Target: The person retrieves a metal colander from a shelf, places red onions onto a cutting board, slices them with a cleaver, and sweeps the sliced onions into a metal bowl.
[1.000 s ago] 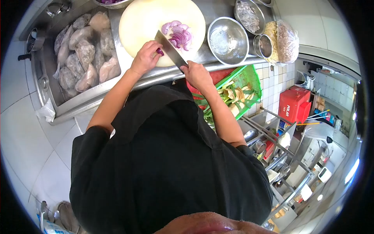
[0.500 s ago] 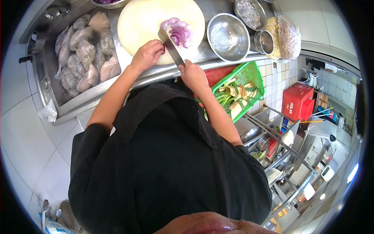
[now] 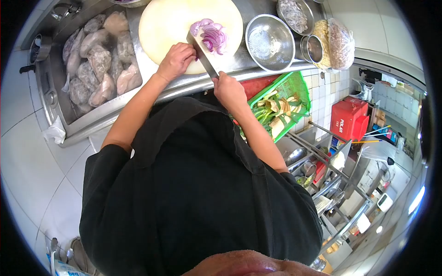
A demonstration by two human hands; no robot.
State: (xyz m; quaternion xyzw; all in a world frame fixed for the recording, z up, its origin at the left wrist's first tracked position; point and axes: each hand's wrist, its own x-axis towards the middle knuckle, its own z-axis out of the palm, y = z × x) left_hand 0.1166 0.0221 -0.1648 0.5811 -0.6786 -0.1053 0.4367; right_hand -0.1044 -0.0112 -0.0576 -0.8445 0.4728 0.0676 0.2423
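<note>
Left hand [image 3: 177, 60]: fingers bent, gripping a small purple piece at the near edge of the thick round cream cutting board [image 3: 161, 25]. Mostly hidden by the fingers; only a dark purple bit shows at the fingertips, so its size and shape cannot be told.

Right hand [image 3: 229, 92]: closed around the handle of a broad steel knife [image 3: 203, 55]. Handle almost wholly covered by the hand. Blade slants across the near part of the board, flank close beside the left fingertips; whether they touch is hard to make out.

Sliced purple onion [image 3: 213, 37]: loose, overlapping heap on the board, just on the far side of the blade, toward the right.

Right of the board, on the stainless steel bench [image 3: 239, 59]: a wide perforated metal bowl [image 3: 270, 43]; farther back, a metal bowl of greyish pieces [image 3: 294, 17], contents too small to identify. A small round metal container [image 3: 312, 49] sits near two bulging bags, one yellowish, one brownish [image 3: 341, 45]; glare blurs the plastic.

Far side: a metal bowl with purple contents [image 3: 132, 3], cut off by the frame. Left: a steel sink [image 3: 69, 120] of pale, wrapped-looking lumps [image 3: 99, 62]. Below the bench's right side, a green plastic basket [image 3: 300, 92] of leafy stalks, partly hidden by the right forearm.
</note>
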